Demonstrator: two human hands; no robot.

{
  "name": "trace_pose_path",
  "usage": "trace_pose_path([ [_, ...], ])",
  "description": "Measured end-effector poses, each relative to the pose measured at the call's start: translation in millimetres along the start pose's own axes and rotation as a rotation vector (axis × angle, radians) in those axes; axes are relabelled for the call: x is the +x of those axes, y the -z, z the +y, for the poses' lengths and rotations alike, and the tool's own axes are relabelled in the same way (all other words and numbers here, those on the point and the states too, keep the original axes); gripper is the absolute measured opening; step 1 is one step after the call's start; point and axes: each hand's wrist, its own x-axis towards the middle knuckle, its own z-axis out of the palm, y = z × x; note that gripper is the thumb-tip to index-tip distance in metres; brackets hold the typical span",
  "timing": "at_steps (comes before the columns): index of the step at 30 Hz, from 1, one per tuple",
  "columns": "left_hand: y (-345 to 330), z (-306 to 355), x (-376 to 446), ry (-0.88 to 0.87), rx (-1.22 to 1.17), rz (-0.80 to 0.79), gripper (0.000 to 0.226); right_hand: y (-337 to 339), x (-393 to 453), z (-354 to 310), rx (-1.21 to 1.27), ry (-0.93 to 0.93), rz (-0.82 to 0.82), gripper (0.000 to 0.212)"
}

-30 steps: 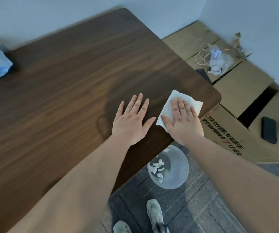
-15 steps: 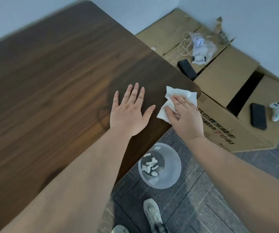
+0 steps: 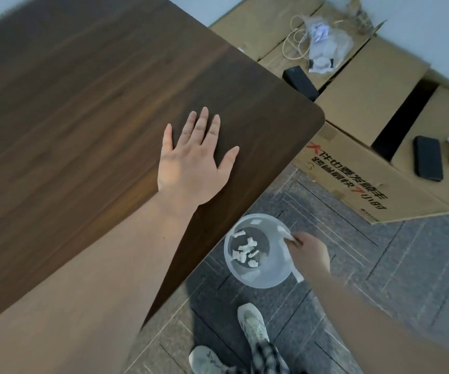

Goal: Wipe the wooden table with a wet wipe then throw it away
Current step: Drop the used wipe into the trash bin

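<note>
Resting your left hand [image 3: 195, 163] flat with fingers spread on the wooden table [image 3: 82, 109] near its right corner, you hold your right hand [image 3: 308, 252] pinched on the wet wipe [image 3: 289, 238] at the right rim of the clear bin [image 3: 255, 278] on the floor, with a cardboard box [image 3: 353, 171] printed in Chinese characters, which I cannot read, at far right.

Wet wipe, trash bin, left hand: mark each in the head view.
wet wipe [image 3: 288, 237], head view, edge above the fingers
trash bin [image 3: 269, 279], head view, near inner wall
left hand [image 3: 191, 171], head view, back of hand
</note>
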Motion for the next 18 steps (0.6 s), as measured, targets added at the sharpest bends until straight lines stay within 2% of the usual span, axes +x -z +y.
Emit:
trace_pose_path([
  [5, 0.2, 1.7, -0.9, 0.004, -0.011, 0.036, 0.068, -47.6, 21.7, 6.3, -0.067, -0.016, -0.123, 0.021],
  [13, -2.0, -0.5, 2.9, 0.011, 0.005, -0.026, 0.071, -85.0, 39.8, 30.6, -0.039, -0.154, -0.174, 0.026],
  [18, -1.5, 0.5, 2.9, 0.003, -0.006, -0.027, 0.071, -92.6, 47.3, 46.4, -0.024, -0.187, -0.337, 0.061],
])
